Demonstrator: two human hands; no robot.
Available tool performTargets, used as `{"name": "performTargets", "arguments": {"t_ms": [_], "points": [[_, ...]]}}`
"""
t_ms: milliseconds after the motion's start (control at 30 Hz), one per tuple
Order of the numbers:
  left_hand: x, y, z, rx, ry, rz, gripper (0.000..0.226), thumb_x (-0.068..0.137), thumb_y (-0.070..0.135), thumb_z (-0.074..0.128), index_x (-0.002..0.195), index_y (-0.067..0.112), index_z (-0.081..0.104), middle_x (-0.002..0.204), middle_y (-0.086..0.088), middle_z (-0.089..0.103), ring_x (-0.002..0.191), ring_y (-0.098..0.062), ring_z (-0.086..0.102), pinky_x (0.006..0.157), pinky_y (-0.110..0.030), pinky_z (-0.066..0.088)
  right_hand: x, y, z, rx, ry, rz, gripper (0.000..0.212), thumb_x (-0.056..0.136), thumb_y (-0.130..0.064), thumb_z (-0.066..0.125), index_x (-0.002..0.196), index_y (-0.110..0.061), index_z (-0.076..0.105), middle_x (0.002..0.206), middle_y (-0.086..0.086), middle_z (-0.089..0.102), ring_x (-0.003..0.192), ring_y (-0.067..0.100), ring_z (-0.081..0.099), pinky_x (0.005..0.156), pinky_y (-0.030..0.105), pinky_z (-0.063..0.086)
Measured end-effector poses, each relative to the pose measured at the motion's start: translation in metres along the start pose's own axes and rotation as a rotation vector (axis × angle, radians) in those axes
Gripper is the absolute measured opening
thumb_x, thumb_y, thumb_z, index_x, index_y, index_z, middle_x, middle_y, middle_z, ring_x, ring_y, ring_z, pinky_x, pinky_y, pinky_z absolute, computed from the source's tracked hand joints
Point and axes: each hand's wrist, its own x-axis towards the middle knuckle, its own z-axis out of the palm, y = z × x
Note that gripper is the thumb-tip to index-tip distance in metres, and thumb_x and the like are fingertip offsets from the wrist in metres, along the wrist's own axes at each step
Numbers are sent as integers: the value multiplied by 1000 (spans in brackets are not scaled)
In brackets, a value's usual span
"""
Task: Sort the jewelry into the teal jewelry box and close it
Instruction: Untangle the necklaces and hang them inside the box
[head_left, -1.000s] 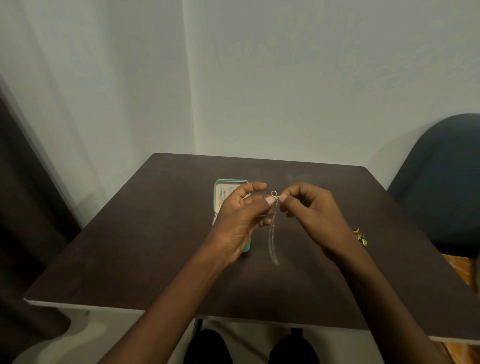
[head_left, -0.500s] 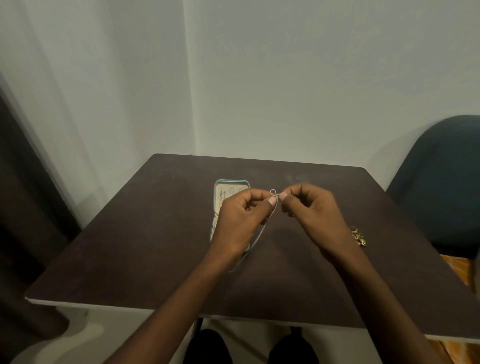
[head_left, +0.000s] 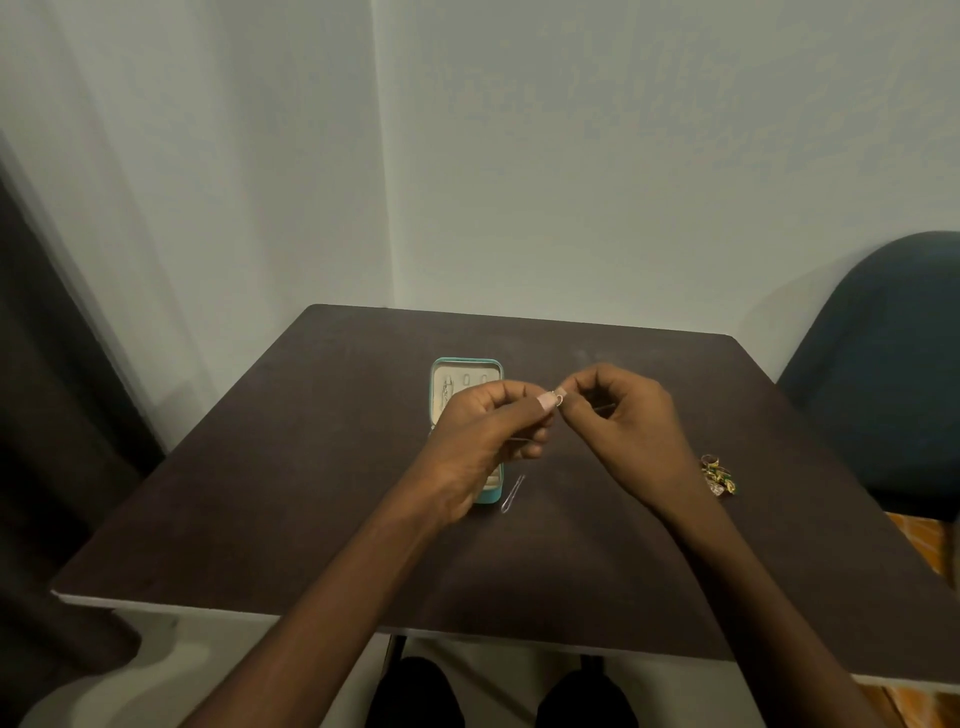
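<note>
Both hands are meeting just above the middle of the dark brown wooden table (head_left: 311, 467), fingertip to fingertip. The left hand (head_left: 483, 447) and the right hand (head_left: 623, 421) are each pinching the small silver ring-shaped clasp (head_left: 559, 399) of a thin silver chain necklace (head_left: 511, 493) between thumb and forefinger, with the other fingers curled in loosely.

A second ago the chain was hanging straight down below the pinch; half a second ago it was swinging toward seven o'clock, under the left hand. Now only its lowest loop is showing, lying at about six o'clock from the left hand and just beside the near right corner of the open teal metal jewelry box (head_left: 467, 364). Whether that loop is resting on the table or hanging a little above it cannot be told. The hands themselves are barely shifting, so the work appears to be on the clasp itself, probably fastening or undoing it before the chain goes into the box.

The box is lying at eleven o'clock from the clasp, its lid open with a cream lining showing a few small pieces, too small to identify; its near half is being covered by the left hand. A little cluster of gold and green jewelry (head_left: 718, 475) is waiting at four o'clock from the right hand, well apart from the box. By the look of it, the sorting is only partly done, and the closing is not yet begun.
</note>
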Motion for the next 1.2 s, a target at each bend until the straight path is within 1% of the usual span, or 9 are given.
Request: {"name": "performTargets", "arguments": {"t_ms": [100,200,333,533,600,667,800,1000,1200], "points": [[1,1,-2,14,-29,-12,10,86,15,62,89,6,65,72,-2,61,66,-10,57,61,-23,49,0,0,1,14,-5,5,8,85,-15,62,80,-18,67,72,-2,66,64,11,59,56,17,46],[2,2,-3,26,-45,-11,10,89,15,59,88,6,64,71,-1,60,65,-10,56,62,-22,50,1,2,2,44,-27,34,9,86,-15,61,81,-19,67,71,-4,65,62,4,56,57,15,46],[2,1,-2,57,-67,-6,14,93,16,53,89,6,61,71,-1,59,65,-9,56,62,-22,51,0,6,2,95,-64,67,9,87,-19,59,83,-20,67,75,-4,66,70,6,61,66,23,52],[2,-2,2,200,-13,78,17,96,16,47,85,10,59,72,-2,57,64,-8,54,60,-20,49,-1,9,2,139,-112,62,6,87,-17,61,84,-18,66,76,-2,66,68,5,59,63,20,50],[2,-1,2,233,-16,92,16,96,16,48,88,8,59,73,-2,57,64,-7,54,61,-20,49,-1,10,1,146,-123,54,5,87,-17,62,84,-19,65,74,-3,65,66,3,57,61,18,49],[3,0,1,221,-42,71,16,96,14,47,88,7,59,72,-3,56,63,-7,54,60,-20,49,-1,11,-1,134,-137,44,4,86,-17,63,84,-19,65,73,-3,64,64,5,57,60,20,48],[4,0,-4,124,-97,-23,16,93,15,52,83,12,63,73,-1,60,68,-10,57,61,-23,49,1,13,-4,51,-149,-3,2,85,-17,63,84,-18,65,75,-1,65,69,15,61,61,25,50],[6,-1,-7,127,-71,-38,9,88,16,61,84,9,65,70,-3,61,66,-10,58,59,-21,49,-2,11,-2,-9,-162,-21,8,86,-12,63,84,-19,64,75,-4,63,68,9,58,58,13,47],[5,1,-11,125,-90,-103,4,84,12,66,84,9,66,71,-4,63,67,-11,60,61,-21,51,-2,8,-2,36,-160,-6,8,85,-11,64,85,-19,65,76,-2,65,69,14,60,59,19,49]]}}
